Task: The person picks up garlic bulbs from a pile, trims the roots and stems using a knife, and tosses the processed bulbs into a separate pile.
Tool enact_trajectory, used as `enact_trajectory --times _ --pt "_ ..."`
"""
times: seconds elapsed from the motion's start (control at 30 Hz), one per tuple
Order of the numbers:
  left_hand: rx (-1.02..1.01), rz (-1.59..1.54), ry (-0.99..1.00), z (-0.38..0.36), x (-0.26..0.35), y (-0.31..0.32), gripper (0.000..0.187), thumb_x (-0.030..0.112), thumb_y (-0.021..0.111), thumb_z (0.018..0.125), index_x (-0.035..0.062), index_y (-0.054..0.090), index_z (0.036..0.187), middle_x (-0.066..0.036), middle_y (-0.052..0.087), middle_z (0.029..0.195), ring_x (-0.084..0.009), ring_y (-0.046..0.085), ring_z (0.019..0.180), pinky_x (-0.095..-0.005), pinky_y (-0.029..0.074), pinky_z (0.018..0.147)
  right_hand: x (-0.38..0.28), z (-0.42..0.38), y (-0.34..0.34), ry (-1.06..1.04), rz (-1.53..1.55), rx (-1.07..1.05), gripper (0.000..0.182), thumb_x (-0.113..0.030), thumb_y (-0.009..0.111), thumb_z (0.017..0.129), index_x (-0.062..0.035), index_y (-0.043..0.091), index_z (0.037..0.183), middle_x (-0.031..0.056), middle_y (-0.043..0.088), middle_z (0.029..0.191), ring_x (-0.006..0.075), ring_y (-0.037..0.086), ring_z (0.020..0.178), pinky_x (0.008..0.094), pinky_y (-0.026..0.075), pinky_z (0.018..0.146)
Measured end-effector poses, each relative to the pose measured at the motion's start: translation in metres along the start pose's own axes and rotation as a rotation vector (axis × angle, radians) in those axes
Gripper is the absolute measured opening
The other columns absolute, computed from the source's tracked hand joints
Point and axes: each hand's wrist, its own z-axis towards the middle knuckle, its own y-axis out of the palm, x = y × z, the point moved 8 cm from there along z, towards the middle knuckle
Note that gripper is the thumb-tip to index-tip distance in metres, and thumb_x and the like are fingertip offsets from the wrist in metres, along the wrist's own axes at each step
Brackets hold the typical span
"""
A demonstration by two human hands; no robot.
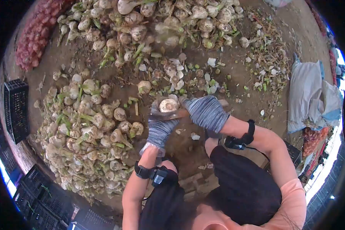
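My left hand [161, 124], in a grey striped glove, is closed around a garlic bulb [168, 105] with its round pale face turned up. My right hand [206, 112], gloved the same way, is closed on a knife, its brownish blade [178, 114] lying across the near side of the bulb. The handle is hidden in the right glove. Just beyond my hands, a loose garlic bulb [144, 87] lies on the dirt among cut green stem pieces and pale peelings [174, 73].
A heap of garlic [88, 134] spreads at left and another pile [138, 32] lies ahead. Black crates [16, 109] stand along the left edge. Red net sacks [38, 32] lie far left, a white sack [304, 92] at right. Dry trimmings [270, 57] cover the ground ahead right.
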Motion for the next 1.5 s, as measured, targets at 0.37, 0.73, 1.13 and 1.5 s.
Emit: enact_trajectory --times 0.37,0.73,1.13,1.5 --pt "0.123 0.442 0.136 -0.014 -0.034 -0.010 0.077 0.026 0.084 0.051 0.0005 0.043 0.112 -0.010 0.059 0.096 -0.0224 0.059 0.085 -0.0303 0.050 0.077 -0.007 0.001 0.006 -0.053 -0.030 0.068 0.017 -0.012 0.045 0.080 -0.0007 0.054 0.088 0.0153 0.059 0.063 0.0287 0.061 0.059 0.0400 0.046 0.047" --pt "-0.052 -0.084 0.061 -0.024 0.042 0.004 0.050 0.018 0.079 0.063 0.0043 0.050 0.102 -0.005 0.058 0.085 -0.0133 0.056 0.077 -0.0273 0.049 0.070 0.105 -0.015 0.033 0.284 -0.074 -0.053 0.030 -0.024 0.058 0.074 -0.0021 0.058 0.094 0.0201 0.062 0.085 0.0347 0.060 0.078 0.0413 0.048 0.068" --pt "-0.122 0.689 0.727 -0.048 0.128 0.000 0.020 0.010 0.072 0.060 0.0104 0.055 0.072 -0.008 0.058 0.078 -0.0294 0.056 0.072 -0.0365 0.047 0.063 0.132 0.001 0.080 0.279 0.036 -0.309 0.033 -0.027 0.057 0.076 0.0012 0.059 0.093 0.0237 0.060 0.077 0.0377 0.059 0.070 0.0429 0.047 0.067" --pt "0.974 0.812 0.482 -0.165 0.216 -0.206 0.063 0.006 0.067 0.071 0.0044 0.038 0.127 -0.013 0.046 0.123 -0.0142 0.051 0.087 -0.0270 0.044 0.075 0.164 0.088 -0.119 0.254 0.910 0.951 0.046 -0.033 0.064 0.075 -0.0016 0.054 0.108 0.0193 0.062 0.086 0.0303 0.060 0.079 0.0371 0.046 0.070"
